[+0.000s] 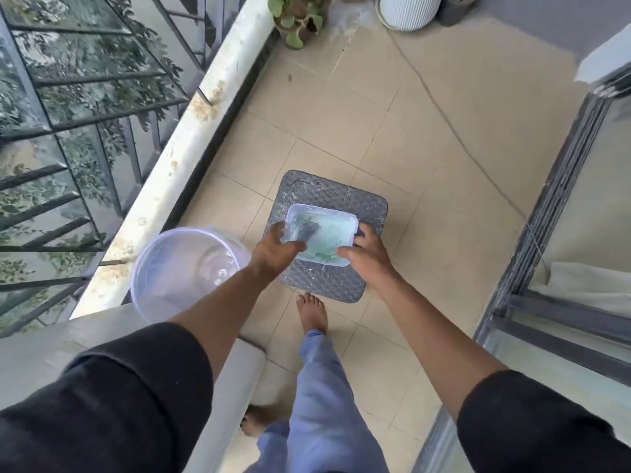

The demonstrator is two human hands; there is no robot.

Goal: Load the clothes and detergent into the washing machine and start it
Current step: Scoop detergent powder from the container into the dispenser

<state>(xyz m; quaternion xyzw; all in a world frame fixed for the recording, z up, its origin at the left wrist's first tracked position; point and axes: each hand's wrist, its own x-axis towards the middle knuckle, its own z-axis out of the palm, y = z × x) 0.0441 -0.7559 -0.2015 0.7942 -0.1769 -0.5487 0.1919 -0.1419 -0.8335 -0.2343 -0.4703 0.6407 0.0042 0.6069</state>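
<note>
Both hands (321,250) grip sq. translucent tub (322,235) w/ pale-green detergent.

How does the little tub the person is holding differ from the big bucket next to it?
The tub is small, shallow and squarish; the bucket is large, deep and round. The tub holds pale green stuff with a dark object in it; the bucket looks empty. The tub rests on a grey woven stool; the bucket stands lower, beside it. Both look like pale translucent plastic.

The square tub (322,233) is translucent, glossy plastic, smeared inside with pale green. It sits on a grey stool (341,199) of matt woven-look plastic. The bucket (186,264) is smooth translucent plastic. The floor tiles (409,131) are matt beige, the railing (102,76) dark metal.
</note>
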